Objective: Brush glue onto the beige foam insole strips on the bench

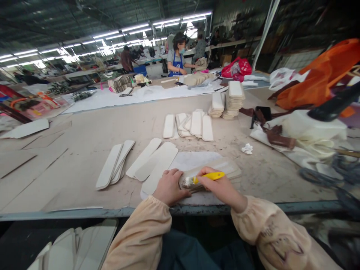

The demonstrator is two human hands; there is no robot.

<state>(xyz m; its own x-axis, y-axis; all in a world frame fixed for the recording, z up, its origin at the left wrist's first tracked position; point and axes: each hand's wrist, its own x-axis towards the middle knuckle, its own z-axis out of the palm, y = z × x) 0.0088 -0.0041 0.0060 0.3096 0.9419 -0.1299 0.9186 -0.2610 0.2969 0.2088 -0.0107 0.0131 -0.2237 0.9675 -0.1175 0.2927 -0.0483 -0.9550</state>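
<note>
My right hand (215,185) is closed round the yellow handle of a paintbrush (211,175). White paste clings to its bristles, which touch the left end of a stack of long beige panels with rounded corners (225,167). Around that same end, my left hand (170,186) has its fingers on the far side and its thumb along the near edge. Under the stack lies a white sheet (194,157). Just left of my left hand, several white rounded strips (157,165) lie partly overlapping.
More strips lie at the left (112,165) and beyond my hands (188,125), with taller piles (234,97) behind. A crumpled white lump (247,149), a white plastic container (313,125) and an orange bag (326,82) are rightward. Across the table works a person in a blue apron (176,63).
</note>
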